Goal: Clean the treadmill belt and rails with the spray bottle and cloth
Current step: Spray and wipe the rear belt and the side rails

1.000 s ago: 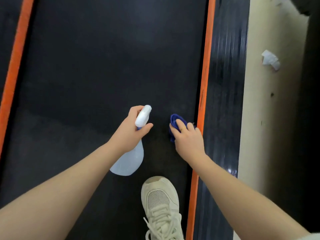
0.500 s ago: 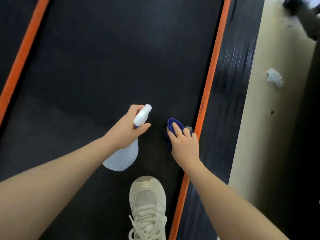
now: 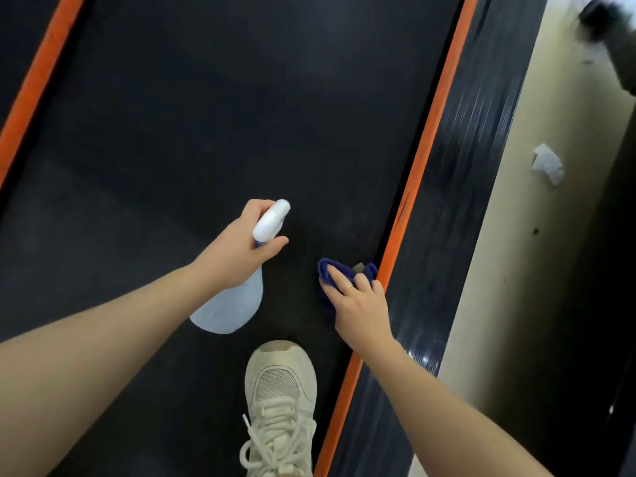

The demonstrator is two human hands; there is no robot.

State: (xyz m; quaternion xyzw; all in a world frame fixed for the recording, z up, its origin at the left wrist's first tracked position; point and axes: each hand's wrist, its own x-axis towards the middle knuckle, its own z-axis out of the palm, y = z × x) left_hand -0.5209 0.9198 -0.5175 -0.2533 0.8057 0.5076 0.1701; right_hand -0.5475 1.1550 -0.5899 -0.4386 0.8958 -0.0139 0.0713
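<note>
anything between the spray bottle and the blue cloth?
Nothing: in the head view only bare black treadmill belt separates the spray bottle in the left hand from the blue cloth under the right hand.

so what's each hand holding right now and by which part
The left hand grips the spray bottle by its neck, just under the white head. The right hand presses the blue cloth flat on the belt, fingers on top.
</note>
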